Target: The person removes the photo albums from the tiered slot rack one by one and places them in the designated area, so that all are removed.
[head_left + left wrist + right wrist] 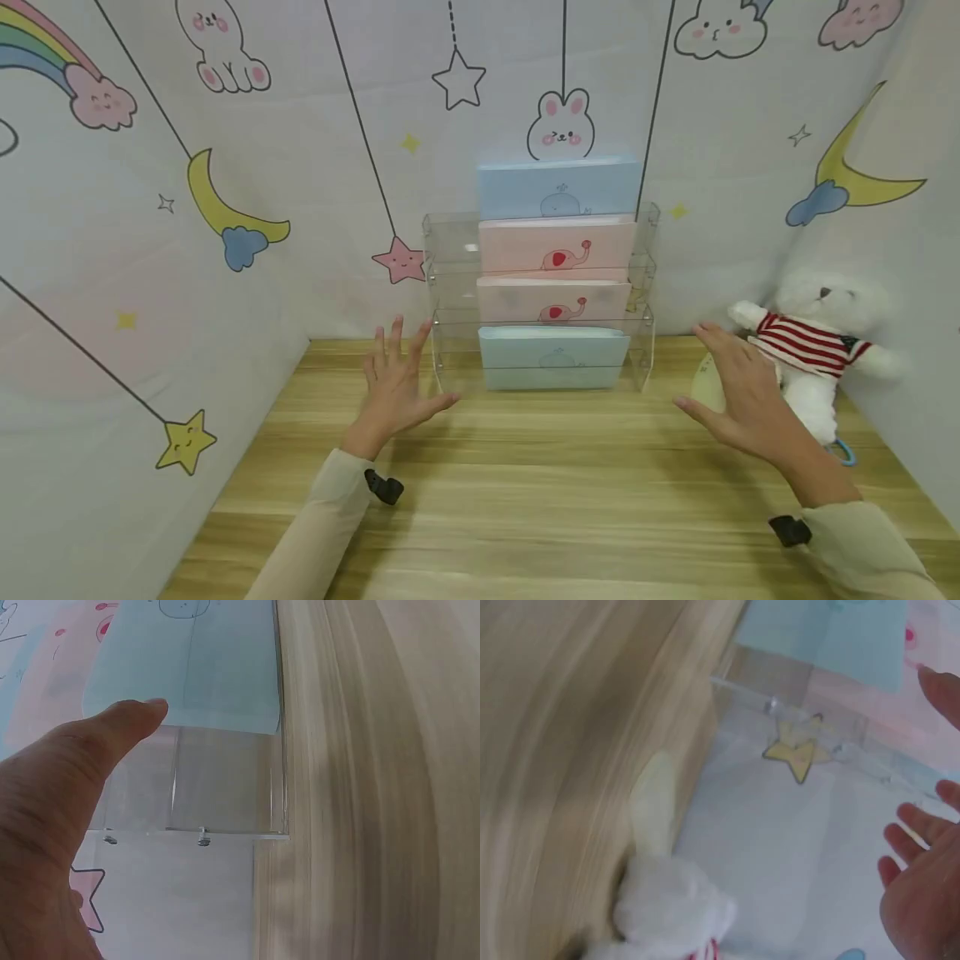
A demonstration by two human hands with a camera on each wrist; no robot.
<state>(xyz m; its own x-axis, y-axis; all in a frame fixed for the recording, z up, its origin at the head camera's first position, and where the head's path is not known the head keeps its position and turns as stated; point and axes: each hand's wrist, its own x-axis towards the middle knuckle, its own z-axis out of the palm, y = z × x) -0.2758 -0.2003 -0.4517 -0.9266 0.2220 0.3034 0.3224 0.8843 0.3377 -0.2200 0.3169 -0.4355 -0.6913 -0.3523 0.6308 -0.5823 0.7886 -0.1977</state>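
A clear acrylic tiered rack stands at the back of the wooden table. Its tiers hold a blue folded paper item at the top, two pink ones with an elephant print, and a light-blue one at the front. My left hand is spread just left of the rack, fingers apart, holding nothing. To the right of the rack my right hand is also spread, with nothing in it. In the left wrist view the thumb overlaps the light-blue item; contact cannot be told.
A white teddy bear in a red-striped shirt sits at the right, behind my right hand. A pale yellow flat item is partly hidden beside it. Behind the rack hangs a printed cloth with stars and moons.
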